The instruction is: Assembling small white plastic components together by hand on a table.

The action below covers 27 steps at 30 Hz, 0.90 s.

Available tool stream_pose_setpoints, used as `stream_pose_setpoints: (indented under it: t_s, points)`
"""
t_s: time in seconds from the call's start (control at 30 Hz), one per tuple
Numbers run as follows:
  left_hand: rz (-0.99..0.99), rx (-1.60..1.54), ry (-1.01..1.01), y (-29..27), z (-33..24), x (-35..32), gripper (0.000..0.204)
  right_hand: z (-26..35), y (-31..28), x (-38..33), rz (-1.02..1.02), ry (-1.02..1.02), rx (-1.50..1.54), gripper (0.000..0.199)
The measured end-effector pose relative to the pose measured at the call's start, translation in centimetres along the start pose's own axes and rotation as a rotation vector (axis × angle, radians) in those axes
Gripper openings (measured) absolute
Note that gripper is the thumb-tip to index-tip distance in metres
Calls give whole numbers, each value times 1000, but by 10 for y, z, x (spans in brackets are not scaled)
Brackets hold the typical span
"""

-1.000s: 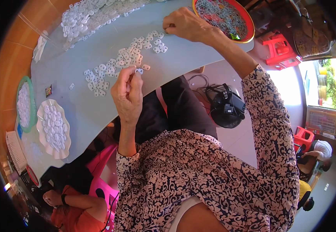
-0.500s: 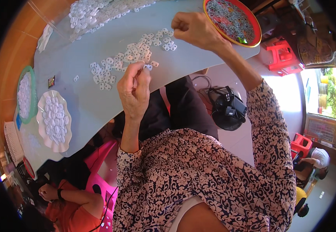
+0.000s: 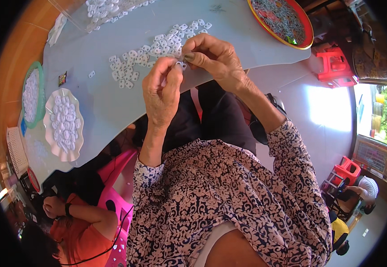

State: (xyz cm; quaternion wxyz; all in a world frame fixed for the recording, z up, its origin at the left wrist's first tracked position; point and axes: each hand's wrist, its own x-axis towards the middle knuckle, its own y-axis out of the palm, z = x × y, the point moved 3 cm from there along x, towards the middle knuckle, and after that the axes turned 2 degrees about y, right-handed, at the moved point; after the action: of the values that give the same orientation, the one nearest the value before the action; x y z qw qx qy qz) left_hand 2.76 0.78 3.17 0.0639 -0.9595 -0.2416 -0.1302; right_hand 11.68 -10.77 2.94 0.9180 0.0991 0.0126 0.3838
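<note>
Between thumb and forefinger of the left hand [image 3: 162, 91], pinching a small white plastic piece [image 3: 182, 65]. Holding the right hand [image 3: 224, 69] just beside it, with thumb and forefinger drawn together near the tips; unable to tell whether on anything. Beyond both hands, facing a loose scatter of similar pieces [image 3: 167, 42] on the grey table [image 3: 95, 109]. Left of the left hand, having a wavy-edged dish [image 3: 70, 156] of white pieces; beyond and right of the right hand, a round red tray [image 3: 308, 32].
</note>
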Motion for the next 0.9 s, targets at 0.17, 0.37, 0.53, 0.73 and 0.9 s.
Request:
stream_pose_setpoints:
  t_s: [0.17,0.37,0.53,0.73,0.9]
  points:
    - [35,-5,8,0,8,-8,8,-11,0,-7,-26,-56,-2,9]
    - [49,-2,3,1,10,-9,8,-14,0,-8,-16,-74,-10,12]
    - [65,11,28,2,10,-9,8,-15,-2,-8,-13,-121,-5,14]
    - [107,0,39,0,12,-8,9,-17,-2,-10,8,-183,-6,15]
    - [139,-22,-19,1,15,-9,10,-17,1,-12,-41,-216,-50,18]
